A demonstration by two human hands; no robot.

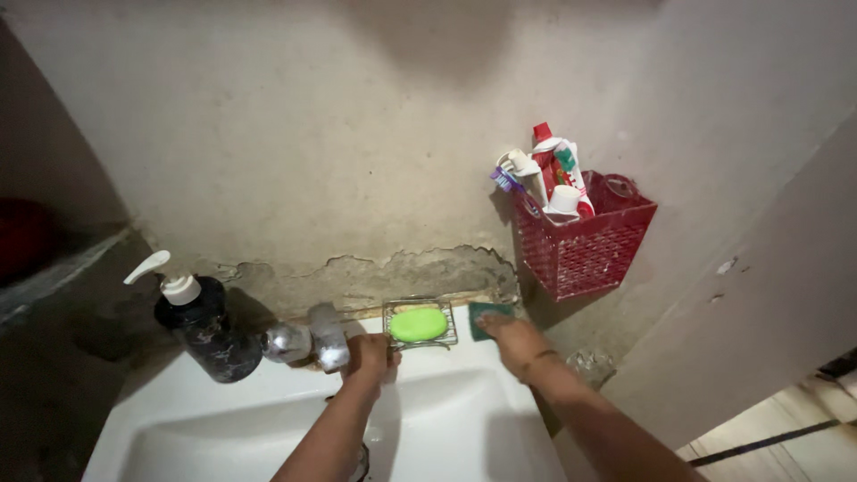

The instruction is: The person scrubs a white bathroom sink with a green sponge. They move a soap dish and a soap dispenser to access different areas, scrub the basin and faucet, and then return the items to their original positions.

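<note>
My left hand (370,354) rests on the back rim of the white sink (268,393), right beside the chrome tap (308,342) and touching the front corner of a wire soap dish (390,314). A green bar of soap (418,324) lies in that dish. My right hand (515,342) presses down on a dark green sponge (489,311) at the sink's back right corner, just right of the dish. Fingers of the right hand cover most of the sponge.
A dark pump bottle with a white pump (203,328) stands left of the tap. A red plastic basket (585,236) hangs on the wall at right, holding tubes and toothbrushes. The wall behind has peeling plaster. A dark ledge runs along the left.
</note>
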